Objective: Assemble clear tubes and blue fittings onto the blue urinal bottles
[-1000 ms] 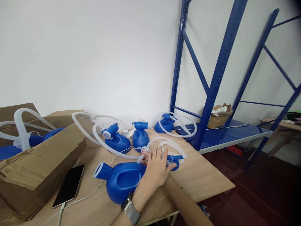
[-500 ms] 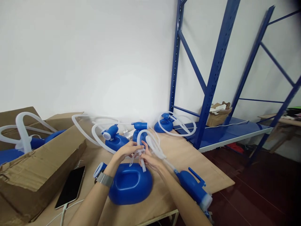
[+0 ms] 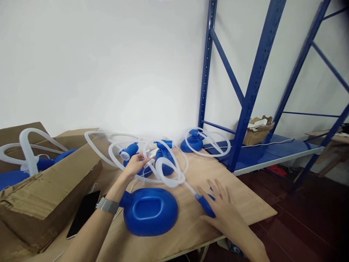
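My left hand [image 3: 135,165] is closed on the end of a translucent white tube [image 3: 170,178], beside a clear strap-like piece. The tube lies in loose coils on the table and runs right to a blue plastic handled piece [image 3: 205,206]. My right hand [image 3: 222,203] hovers over or rests on that blue piece with fingers spread, hiding much of it; contact is hard to tell. Between my forearms sits a rounded blue plastic container [image 3: 150,212] with an oval recess facing up. Its neck points left and is partly hidden behind my left wrist.
More blue containers with tubes stand along the wall, one [image 3: 191,143] at the back right. A cardboard box [image 3: 54,185] of similar parts is at left, a phone [image 3: 84,214] beside it. A blue metal rack [image 3: 247,98] rises past the table's [image 3: 245,207] right edge.
My hands have separated: the left moved back and left with the tube end, while the right let go of the tube and moved right to the blue handled piece. The tube coils dropped lower.
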A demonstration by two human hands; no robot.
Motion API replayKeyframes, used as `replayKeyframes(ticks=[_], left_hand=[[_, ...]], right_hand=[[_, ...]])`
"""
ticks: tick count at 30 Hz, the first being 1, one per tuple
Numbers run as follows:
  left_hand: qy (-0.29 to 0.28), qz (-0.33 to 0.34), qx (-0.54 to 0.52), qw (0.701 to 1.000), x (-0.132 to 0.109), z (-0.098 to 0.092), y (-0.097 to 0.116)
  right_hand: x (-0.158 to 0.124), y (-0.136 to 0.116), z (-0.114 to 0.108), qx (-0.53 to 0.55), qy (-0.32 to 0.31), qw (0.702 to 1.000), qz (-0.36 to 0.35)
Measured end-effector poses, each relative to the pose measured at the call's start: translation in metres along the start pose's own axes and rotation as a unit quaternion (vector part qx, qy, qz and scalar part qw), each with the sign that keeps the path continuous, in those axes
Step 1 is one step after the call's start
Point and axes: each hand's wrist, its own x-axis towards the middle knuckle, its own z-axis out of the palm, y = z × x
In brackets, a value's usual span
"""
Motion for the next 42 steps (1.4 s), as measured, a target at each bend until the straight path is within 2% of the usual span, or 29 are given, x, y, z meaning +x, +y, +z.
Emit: replayKeyframes(ticks=[2, 5, 8, 11, 13, 15, 19, 22, 25, 28, 32, 34, 36, 39, 42], left_hand=[[0.004, 0.007, 0.004, 1.0, -0.002, -0.01, 0.003], [0.006, 0.012, 0.014, 1.0, -0.01, -0.03, 0.009], [0.006, 0.014, 0.02, 1.0, -0.023, -0.055, 0.013], [0.023, 0.017, 0.009, 1.0, -0.04, -0.082, 0.014], [0.036, 0.009, -0.002, 0.999, -0.052, -0.096, 0.012], [0.045, -0.001, -0.018, 0.999, -0.06, -0.105, 0.007], [0.089, -0.017, -0.047, 0.995, -0.068, -0.119, -0.009], [0.117, -0.027, -0.049, 0.992, -0.069, -0.133, -0.023], [0.136, -0.027, -0.071, 0.988, -0.074, -0.146, -0.036], [0.153, -0.03, -0.103, 0.982, -0.084, -0.139, -0.048], [0.166, -0.011, -0.13, 0.977, -0.102, -0.094, -0.064], [0.175, -0.005, -0.106, 0.979, -0.109, -0.07, -0.074], [0.204, -0.002, -0.067, 0.977, -0.113, -0.055, -0.084], [0.215, -0.019, -0.064, 0.974, -0.111, -0.047, -0.094], [0.221, -0.035, -0.082, 0.971, -0.109, -0.044, -0.093]], right_hand=[[-0.015, 0.028, 0.017, -0.056, -0.029, 0.996, 0.061], [-0.011, 0.047, 0.032, -0.049, -0.043, 0.994, 0.088], [0.007, 0.048, 0.038, -0.059, 0.004, 0.996, 0.074], [0.02, 0.038, 0.043, -0.069, 0.034, 0.995, 0.066], [0.022, 0.02, 0.043, -0.06, 0.047, 0.996, 0.043], [0.019, -0.009, 0.037, -0.016, 0.038, 0.999, -0.013], [0.021, -0.083, 0.016, 0.09, -0.053, 0.985, -0.138], [0.031, -0.123, 0.014, 0.124, -0.102, 0.975, -0.152], [0.04, -0.135, 0.025, 0.131, -0.128, 0.974, -0.13], [0.042, -0.132, 0.037, 0.138, -0.135, 0.974, -0.12], [0.046, -0.125, 0.045, 0.137, -0.112, 0.974, -0.139], [0.051, -0.122, 0.049, 0.141, -0.101, 0.974, -0.148], [0.056, -0.119, 0.055, 0.158, -0.087, 0.972, -0.15], [0.06, -0.117, 0.066, 0.207, -0.056, 0.966, -0.142], [0.06, -0.118, 0.073, 0.262, -0.021, 0.954, -0.146]])
